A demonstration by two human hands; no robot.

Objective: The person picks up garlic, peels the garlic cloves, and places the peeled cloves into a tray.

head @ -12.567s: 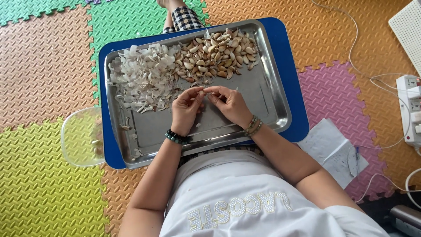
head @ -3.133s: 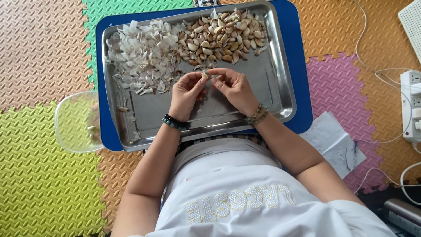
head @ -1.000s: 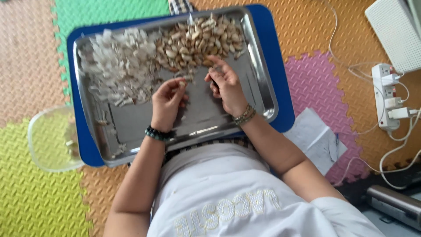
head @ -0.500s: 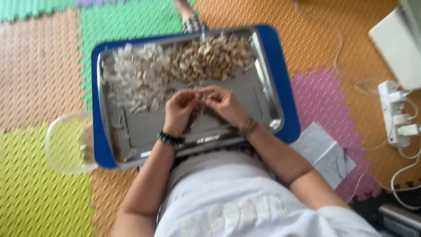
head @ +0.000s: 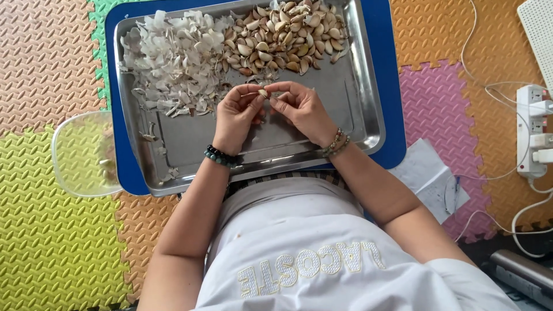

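Head view showed me one garlic clove [head: 263, 93] pinched between both hands over the steel tray [head: 368, 124], left hand [head: 237, 115] and right hand [head: 300, 107] equally near; its long axis was too small to tell.

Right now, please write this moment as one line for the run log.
left hand + right hand: pinch one garlic clove together | over steel tray | skins pile left | unpeeled cloves right
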